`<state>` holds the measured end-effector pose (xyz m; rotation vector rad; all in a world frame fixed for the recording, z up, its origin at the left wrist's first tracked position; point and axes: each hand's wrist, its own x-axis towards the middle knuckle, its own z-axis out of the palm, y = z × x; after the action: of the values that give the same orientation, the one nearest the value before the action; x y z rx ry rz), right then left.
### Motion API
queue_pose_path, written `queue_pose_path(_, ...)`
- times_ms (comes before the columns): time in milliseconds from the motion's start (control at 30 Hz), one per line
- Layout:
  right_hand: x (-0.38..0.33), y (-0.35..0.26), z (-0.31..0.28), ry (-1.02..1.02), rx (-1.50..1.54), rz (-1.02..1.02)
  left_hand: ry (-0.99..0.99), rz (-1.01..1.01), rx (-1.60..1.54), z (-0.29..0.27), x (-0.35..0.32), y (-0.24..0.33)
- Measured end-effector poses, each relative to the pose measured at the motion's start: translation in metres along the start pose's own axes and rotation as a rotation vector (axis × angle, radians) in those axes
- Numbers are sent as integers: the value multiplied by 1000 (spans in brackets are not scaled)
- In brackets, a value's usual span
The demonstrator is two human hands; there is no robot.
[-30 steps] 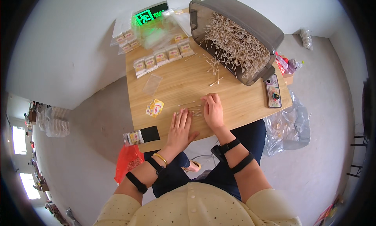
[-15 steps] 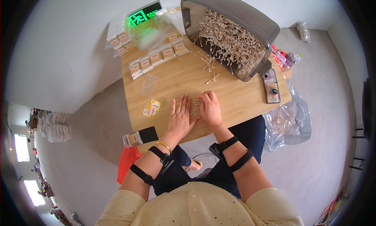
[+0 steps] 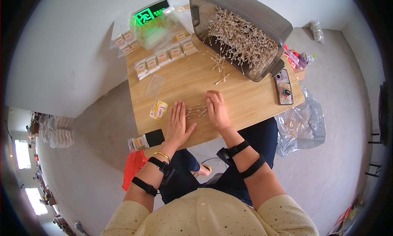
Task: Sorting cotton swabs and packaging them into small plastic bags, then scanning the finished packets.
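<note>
Several cotton swabs point(image 3: 197, 112) lie side by side in a small flat row on the wooden table point(image 3: 176, 80). My left hand point(image 3: 177, 123) rests flat beside their left ends, fingers stretched out and thumb apart. At the right ends is my right hand point(image 3: 217, 111), its fingers slightly bent and nothing held in it. Just left of my left hand are yellow-and-white printed cards point(image 3: 159, 110). Beyond them lies a clear flat plastic sleeve point(image 3: 155, 86). A few loose swabs point(image 3: 222, 79) lie farther off.
A tipped grey plastic bin point(image 3: 258, 13) holds a heap of swabs point(image 3: 243, 41) at the far right. Filled small packets point(image 3: 163, 57) line the far left, before a green lit sign point(image 3: 151, 14). A phone point(image 3: 284, 88) lies at the right edge, a black case point(image 3: 155, 138) at the near left.
My hands have moved apart, the left one shifting leftward, the right one about in place. The row of swabs between them now shows along its length.
</note>
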<state>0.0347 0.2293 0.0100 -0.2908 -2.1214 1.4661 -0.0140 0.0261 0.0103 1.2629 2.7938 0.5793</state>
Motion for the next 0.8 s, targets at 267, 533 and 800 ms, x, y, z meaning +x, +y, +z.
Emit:
queue_pose_path(267, -2, -13, 54, -134, 87, -12, -26, 17, 117, 15, -1, -1)
queue_pose_path(533, -1, -1, 11, 55, -31, 6, -49, 20, 184, 10, 0, 16)
queue_pose_path(800, -4, -1, 9, 22, -73, 11, -60, -44, 139, 5, 22, 19)
